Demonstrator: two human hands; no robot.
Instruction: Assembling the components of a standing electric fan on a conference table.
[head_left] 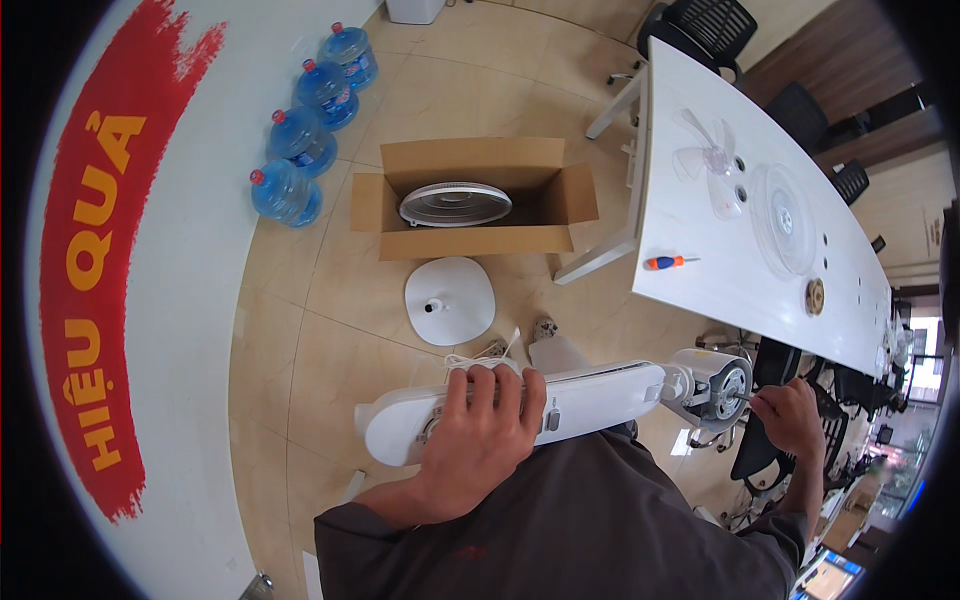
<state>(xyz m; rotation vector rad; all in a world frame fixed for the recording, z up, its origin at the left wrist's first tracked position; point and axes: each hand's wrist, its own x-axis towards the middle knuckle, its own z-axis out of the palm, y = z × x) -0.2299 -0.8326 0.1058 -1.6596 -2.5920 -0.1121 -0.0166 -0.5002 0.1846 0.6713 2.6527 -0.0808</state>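
Observation:
A white fan body [600, 392] lies sideways across my lap, its control panel end to the left. My left hand [482, 420] is wrapped over its wide end, fingers closed on the casing. At the right end sits the motor head [722, 388], with its round front facing right. My right hand [795, 415] is closed, thumb and fingers pinching the thin metal motor shaft [744, 397]. A white cord [480, 358] bunches behind the body, beyond my left hand. The white base plate [470, 300] rests on the floor ahead.
An open cardboard box [480, 243] holds a round fan grille [456, 206]. On the white table [720, 290] lie clear fan blades [712, 160], another grille [785, 222], a screwdriver [668, 262] and a tan ring-shaped roll [815, 296]. Several blue water bottles [298, 140] line the left wall.

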